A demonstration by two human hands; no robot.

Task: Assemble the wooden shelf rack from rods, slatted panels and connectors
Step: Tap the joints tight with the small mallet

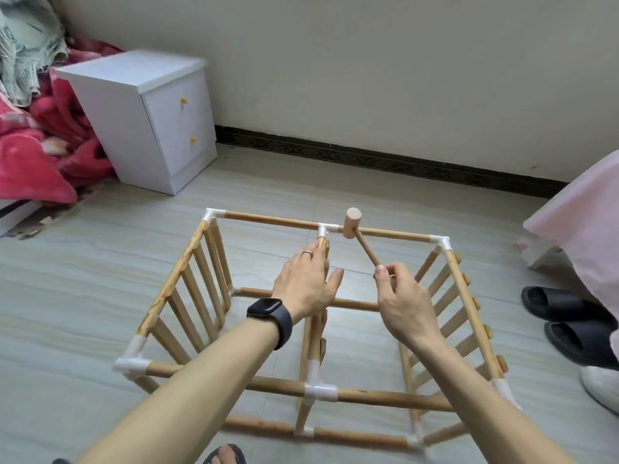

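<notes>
Head view, single frame.

- Rack: partly built and standing on the tiled floor. It is a box of wooden rods joined by white connectors.
- Left slatted panel and right slatted panel form the two ends. A middle panel stands between them, running from the near rail to the far rail.
- Far top rod runs from a corner connector to a white T-connector. The rail continues from there to the right corner connector.
- A second T-connector sits on the near rail, at the middle panel's near end.
- Left hand: laid palm-down over the top of the middle panel. The fingers are straight and point at the far T-connector, and the thumb is spread to the right side. It is not closed around the panel. There is a ring on one finger and a dark watch on the wrist.
- Right hand: pinches the end of a small wooden mallet handle between the thumb and curled fingers.
- Mallet head: overlaps the far rail just right of the far T-connector. I cannot tell whether it is in contact.
- Surroundings: a white nightstand is at back left against the wall, with a red blanket beside it. Black slippers are at right, below pink bedding. A sandalled foot is at the bottom edge.
</notes>
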